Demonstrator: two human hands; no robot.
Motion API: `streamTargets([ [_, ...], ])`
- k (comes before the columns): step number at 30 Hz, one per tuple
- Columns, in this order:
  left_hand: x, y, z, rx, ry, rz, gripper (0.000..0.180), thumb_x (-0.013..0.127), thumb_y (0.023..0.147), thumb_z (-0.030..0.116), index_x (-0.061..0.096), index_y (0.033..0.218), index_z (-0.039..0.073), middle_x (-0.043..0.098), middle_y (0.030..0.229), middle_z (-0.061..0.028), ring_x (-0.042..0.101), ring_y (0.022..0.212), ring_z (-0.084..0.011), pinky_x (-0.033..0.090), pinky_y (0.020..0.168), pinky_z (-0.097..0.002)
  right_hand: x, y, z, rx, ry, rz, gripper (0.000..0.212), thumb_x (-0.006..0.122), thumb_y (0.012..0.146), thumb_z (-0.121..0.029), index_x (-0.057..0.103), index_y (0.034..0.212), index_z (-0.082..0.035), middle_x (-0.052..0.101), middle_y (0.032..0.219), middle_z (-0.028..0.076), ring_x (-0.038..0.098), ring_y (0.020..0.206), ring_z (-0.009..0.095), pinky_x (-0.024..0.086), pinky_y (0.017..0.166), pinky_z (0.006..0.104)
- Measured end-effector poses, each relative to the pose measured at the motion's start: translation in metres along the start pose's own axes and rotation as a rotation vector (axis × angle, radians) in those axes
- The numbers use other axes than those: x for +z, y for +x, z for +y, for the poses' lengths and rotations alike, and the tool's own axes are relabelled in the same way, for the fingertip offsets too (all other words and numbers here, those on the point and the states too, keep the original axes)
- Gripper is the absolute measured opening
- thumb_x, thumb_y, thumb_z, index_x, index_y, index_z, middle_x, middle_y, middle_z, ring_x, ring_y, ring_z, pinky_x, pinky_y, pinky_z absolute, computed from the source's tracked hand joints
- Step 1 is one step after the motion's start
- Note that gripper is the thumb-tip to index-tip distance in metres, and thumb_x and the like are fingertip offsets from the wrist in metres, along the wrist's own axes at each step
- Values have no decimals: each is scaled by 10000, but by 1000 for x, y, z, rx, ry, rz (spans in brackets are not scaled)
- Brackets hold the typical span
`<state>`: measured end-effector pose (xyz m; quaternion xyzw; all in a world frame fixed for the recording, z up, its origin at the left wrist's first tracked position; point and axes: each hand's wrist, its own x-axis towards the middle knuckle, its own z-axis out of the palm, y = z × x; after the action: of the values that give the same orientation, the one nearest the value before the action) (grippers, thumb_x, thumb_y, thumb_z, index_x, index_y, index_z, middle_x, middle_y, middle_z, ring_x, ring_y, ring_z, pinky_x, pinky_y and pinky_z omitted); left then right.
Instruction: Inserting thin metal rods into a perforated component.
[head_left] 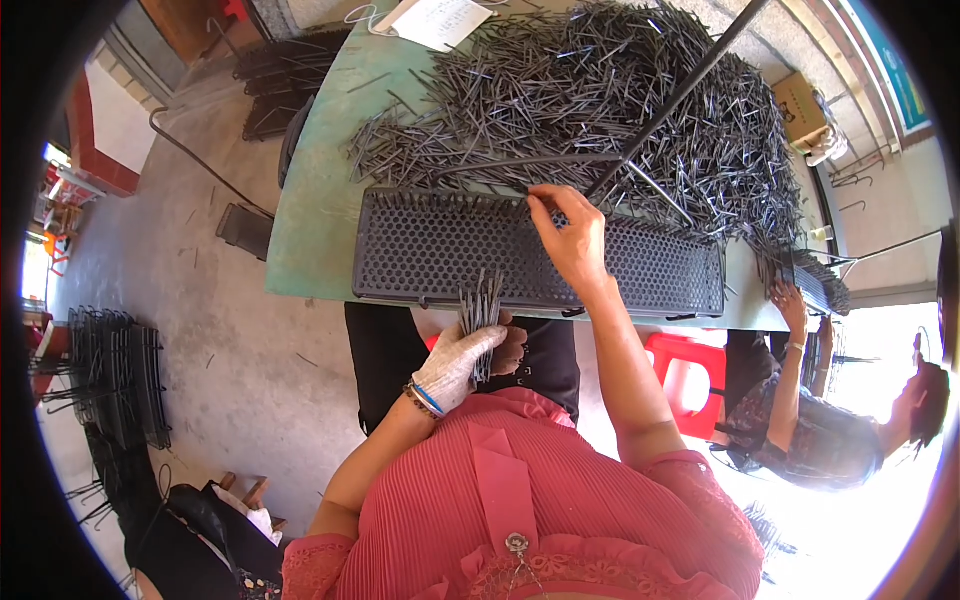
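My left hand [452, 365], in a pale work glove, is closed round an upright bundle of thin dark sticks [482, 298] at the table's near edge. In front of me lies a long black tray [450, 255] with a grid of round holes. Short sticks stand in the holes along its far side. Over that far row my bare right hand [574, 235] has thumb and forefinger pinched together; what is between the fingertips is too small to make out. Behind the tray spreads a large heap of loose dark sticks [590, 95].
A bent dark metal rod [690, 85] slants across the heap to the tray. White paper [440, 22] lies at the table's far left. At right, a co-worker's hand [790, 305] touches another tray. A red stool [690, 380] stands under the table; stacked black racks [115, 375] fill the floor left.
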<state>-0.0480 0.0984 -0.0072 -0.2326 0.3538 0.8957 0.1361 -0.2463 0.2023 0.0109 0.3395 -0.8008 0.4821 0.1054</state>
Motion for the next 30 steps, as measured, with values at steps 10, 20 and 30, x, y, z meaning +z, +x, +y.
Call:
streamTargets([
  [10, 1, 0, 3, 5, -6, 29, 320, 573, 946, 181, 546, 1217, 14, 676, 1032, -141, 678, 849, -206, 565, 723, -318, -1, 10, -5, -124, -177, -115, 172, 688, 830, -40, 667, 994, 6, 675, 844, 124, 675, 730, 226, 525, 680, 299],
  [20, 0, 2, 4, 37, -35, 27, 276, 576, 939, 165, 562, 1167, 11, 671, 1060, -147, 679, 895, -215, 578, 767, -350, -7, 5, 8, 125, 10, -51, 370, 698, 842, -63, 561, 1184, -28, 705, 864, 73, 701, 787, 185, 530, 676, 291],
  [30, -2, 7, 5, 40, -45, 31, 266, 576, 940, 179, 571, 1147, 12, 681, 1008, -135, 690, 848, -218, 590, 726, -345, 1, -3, 14, 82, -30, 10, 420, 706, 831, -54, 556, 1224, -43, 701, 873, 57, 687, 797, 196, 532, 718, 325],
])
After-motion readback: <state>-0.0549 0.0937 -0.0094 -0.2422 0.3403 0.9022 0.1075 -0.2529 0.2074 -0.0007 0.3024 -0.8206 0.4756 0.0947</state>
